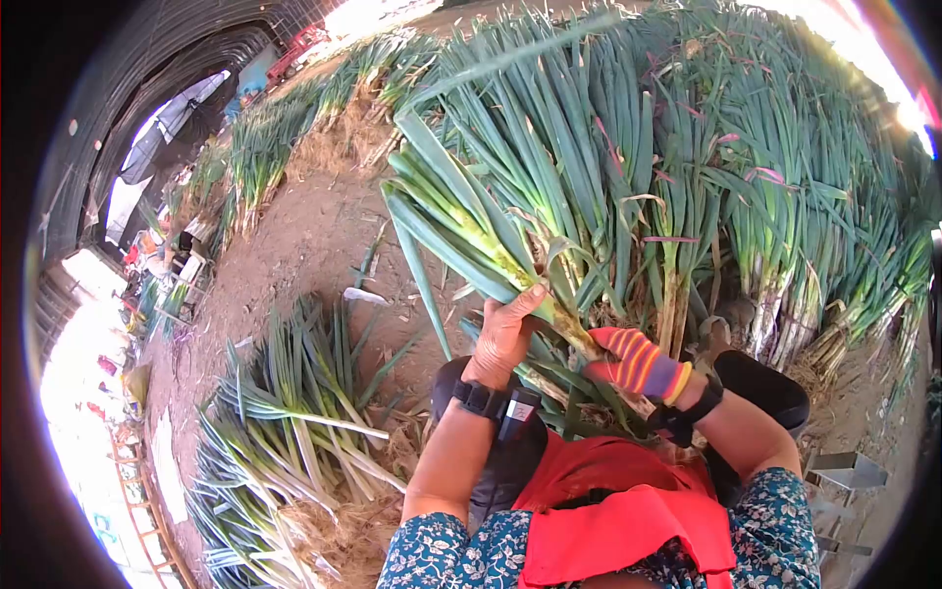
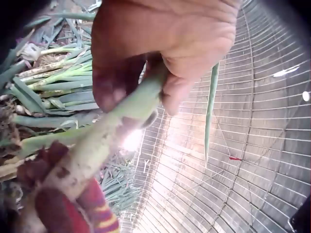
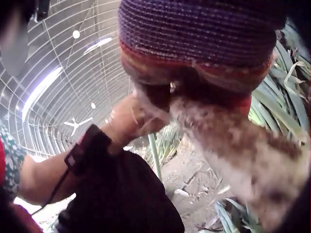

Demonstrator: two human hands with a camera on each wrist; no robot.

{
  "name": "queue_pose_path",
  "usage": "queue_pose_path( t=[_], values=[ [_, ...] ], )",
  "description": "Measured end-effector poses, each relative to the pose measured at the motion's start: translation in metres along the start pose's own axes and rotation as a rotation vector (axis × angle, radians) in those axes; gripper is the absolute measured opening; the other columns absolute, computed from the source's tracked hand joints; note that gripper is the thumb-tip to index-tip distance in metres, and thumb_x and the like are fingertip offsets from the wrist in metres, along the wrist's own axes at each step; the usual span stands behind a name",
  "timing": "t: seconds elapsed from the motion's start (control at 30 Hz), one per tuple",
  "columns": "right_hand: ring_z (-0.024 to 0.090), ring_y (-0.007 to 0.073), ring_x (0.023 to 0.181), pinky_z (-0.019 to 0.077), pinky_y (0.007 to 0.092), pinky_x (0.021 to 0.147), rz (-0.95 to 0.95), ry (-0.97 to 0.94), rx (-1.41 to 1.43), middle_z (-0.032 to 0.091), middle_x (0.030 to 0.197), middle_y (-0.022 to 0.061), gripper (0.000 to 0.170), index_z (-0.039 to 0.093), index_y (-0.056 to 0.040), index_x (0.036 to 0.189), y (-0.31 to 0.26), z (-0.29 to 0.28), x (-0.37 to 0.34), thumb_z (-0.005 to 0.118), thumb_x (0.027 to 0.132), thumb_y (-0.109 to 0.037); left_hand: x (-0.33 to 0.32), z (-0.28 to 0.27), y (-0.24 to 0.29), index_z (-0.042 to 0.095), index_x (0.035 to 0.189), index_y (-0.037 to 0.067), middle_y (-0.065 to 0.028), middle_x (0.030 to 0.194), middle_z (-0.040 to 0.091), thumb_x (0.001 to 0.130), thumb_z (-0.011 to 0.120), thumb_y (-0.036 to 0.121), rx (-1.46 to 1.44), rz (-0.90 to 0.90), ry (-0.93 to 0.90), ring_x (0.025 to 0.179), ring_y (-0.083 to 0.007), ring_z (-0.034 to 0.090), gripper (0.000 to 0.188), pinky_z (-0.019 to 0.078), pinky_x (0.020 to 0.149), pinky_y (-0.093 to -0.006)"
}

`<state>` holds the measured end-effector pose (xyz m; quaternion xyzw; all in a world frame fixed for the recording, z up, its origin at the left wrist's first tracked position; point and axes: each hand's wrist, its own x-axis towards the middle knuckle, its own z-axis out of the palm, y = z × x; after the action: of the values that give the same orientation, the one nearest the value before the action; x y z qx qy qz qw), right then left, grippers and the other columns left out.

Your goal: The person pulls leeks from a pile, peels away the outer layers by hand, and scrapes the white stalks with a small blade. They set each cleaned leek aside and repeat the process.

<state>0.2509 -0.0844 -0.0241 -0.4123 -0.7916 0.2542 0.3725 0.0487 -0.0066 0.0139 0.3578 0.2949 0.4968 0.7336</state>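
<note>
In the head view, my bare left hand (image 1: pixel 505 332) grips a large green onion (image 1: pixel 567 319) around its pale green upper stalk. Its long leaves fan up and away to the left. My right hand (image 1: pixel 643 365), in a striped knit glove, holds the same stalk lower down, near the lap. The left wrist view shows thumb and fingers around the stalk (image 2: pixel 95 148), with brown soil or old skin on it and the gloved fingers (image 2: pixel 99 206) at its lower part. A dirt-specked pale stalk (image 3: pixel 238 150) passes under the glove (image 3: pixel 194 43) in the right wrist view.
Tall stacks of green onions (image 1: pixel 677 128), some tied with pink ties, stand ahead and right. A loose pile of stripped onions (image 1: pixel 304 422) lies at left on the dirt floor (image 1: pixel 294 245). A metal stand (image 1: pixel 849 471) is at right.
</note>
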Motion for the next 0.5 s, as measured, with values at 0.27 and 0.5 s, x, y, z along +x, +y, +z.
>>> queue_pose_path(
  t=[0.27,0.5],
  values=[
    [0.056,0.0095,0.083,0.0461,0.0258,0.074,0.387,0.081,0.725,0.063,0.094,0.0027,0.036,0.057,0.0022,0.112,-0.003,0.007,0.044,0.066,0.078,-0.007,-0.002,-0.001,0.003,0.054,0.108,0.002,-0.0085,0.096,0.060,0.075,0.068,0.007,0.022,-0.010,0.050,0.086,-0.0249,0.060,0.036,0.0519,0.072,-0.0404],
    [0.053,0.0078,0.068,0.0460,0.0275,0.063,0.340,0.182,0.500,0.065,0.075,0.0040,0.030,0.063,-0.0009,0.089,0.003,0.007,0.081,0.077,0.066,-0.012,-0.003,0.007,0.004,0.057,0.105,-0.001,-0.0081,0.091,0.062,0.074,0.068,0.006,0.061,0.017,0.031,0.080,-0.0227,0.062,0.033,0.0522,0.071,-0.0373]
  ],
)
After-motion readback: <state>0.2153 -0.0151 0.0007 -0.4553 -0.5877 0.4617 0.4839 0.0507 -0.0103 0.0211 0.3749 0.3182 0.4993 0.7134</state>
